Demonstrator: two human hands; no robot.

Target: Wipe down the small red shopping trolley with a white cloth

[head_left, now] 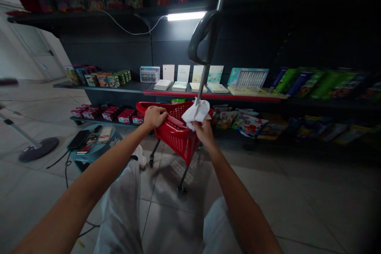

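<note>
A red plastic shopping basket cart (175,139) on wheeled legs stands on the floor before me. My left hand (155,116) is closed over its near left rim. At the right corner my right hand (204,129) grips a crumpled white cloth (196,113), which is wrapped about the foot of the metal pole (203,81). That pole rises tilted from the basket's corner and carries a dark loop handle (198,39) higher up. The cloth hides the place where pole and basket meet. Fingertips of my right hand are partly hidden behind the cloth.
Shelves (119,86) with books (181,86), boxes and snack bags (253,125) stand behind the cart. On the left is a stool (101,149) with a dark device (79,139) and cables. A round stand base (38,149) rests on the tiled floor (268,190).
</note>
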